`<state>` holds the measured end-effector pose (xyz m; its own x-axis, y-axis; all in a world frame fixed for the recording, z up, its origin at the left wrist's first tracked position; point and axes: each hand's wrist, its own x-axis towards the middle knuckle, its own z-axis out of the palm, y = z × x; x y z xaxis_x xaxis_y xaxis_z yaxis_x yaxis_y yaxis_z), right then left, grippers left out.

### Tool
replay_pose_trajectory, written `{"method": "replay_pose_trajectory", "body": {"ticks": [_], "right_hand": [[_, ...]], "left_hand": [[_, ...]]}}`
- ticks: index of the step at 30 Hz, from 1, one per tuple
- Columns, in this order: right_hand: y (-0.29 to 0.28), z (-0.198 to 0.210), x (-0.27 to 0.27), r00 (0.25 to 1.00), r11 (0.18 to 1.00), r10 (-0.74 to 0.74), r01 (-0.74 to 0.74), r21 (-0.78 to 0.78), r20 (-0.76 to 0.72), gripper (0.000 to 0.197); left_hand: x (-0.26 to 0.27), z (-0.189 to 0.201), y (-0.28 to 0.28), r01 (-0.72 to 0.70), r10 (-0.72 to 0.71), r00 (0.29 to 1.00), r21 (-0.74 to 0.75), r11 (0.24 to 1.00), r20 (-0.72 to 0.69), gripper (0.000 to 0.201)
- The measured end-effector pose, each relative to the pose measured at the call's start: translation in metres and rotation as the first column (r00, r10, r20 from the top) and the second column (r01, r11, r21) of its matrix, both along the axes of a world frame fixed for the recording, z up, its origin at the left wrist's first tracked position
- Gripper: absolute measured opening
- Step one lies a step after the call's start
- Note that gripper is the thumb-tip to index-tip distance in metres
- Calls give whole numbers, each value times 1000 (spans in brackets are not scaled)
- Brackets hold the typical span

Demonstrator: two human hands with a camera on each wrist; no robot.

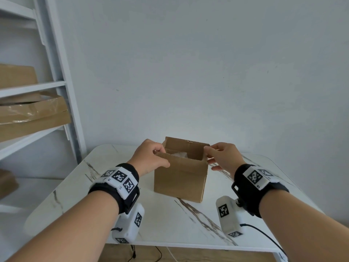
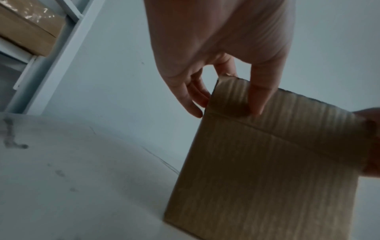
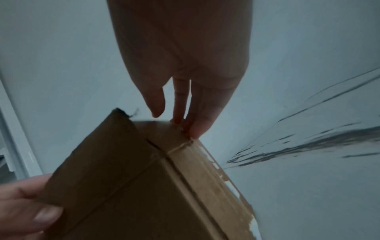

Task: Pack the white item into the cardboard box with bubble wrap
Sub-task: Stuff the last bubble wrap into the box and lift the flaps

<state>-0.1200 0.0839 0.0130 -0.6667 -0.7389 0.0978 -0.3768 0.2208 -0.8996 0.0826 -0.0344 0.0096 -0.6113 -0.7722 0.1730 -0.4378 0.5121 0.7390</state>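
A small brown cardboard box [image 1: 181, 176] stands upright in the middle of the white marbled table [image 1: 170, 220], its top flaps raised. Something pale and crinkly, seemingly bubble wrap [image 1: 178, 155], shows just inside the opening; the white item itself is hidden. My left hand [image 1: 160, 152] pinches the left end of the near flap, thumb on its outer face [image 2: 260, 97]. My right hand [image 1: 207, 150] pinches the box's upper right corner, with its lower fingers spread beside the right wall. In the right wrist view its fingertips [image 3: 195, 131] touch the side flap of the box [image 3: 133, 178].
A white shelf unit [image 1: 62, 87] rises at the left, holding flat cardboard packs [image 1: 32, 114]. A plain wall stands close behind the table. Dark cables [image 1: 264, 233] hang by the table's front edge.
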Motion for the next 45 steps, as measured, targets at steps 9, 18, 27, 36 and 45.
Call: {"method": "replay_pose_trajectory", "body": {"ticks": [9, 18, 27, 36, 45], "right_hand": [[-3, -4, 1, 997, 996, 47, -41, 83, -67, 39], [2, -8, 8, 960, 946, 200, -137, 294, -196, 51], [7, -25, 8, 896, 989, 141, -112, 93, -421, 37], [12, -23, 13, 881, 944, 291, -202, 259, -372, 56], [12, -34, 21, 843, 886, 403, -262, 383, -357, 57]], "left_hand": [[-6, 1, 4, 84, -85, 995, 15, 996, 58, 37], [-11, -9, -6, 2, -4, 999, 34, 999, 50, 41], [-17, -9, -10, 52, -36, 997, 249, 967, -66, 100], [-16, -9, -9, 85, -76, 996, 172, 981, -56, 70], [-19, -37, -1, 146, -150, 988, 101, 984, 38, 39]]}}
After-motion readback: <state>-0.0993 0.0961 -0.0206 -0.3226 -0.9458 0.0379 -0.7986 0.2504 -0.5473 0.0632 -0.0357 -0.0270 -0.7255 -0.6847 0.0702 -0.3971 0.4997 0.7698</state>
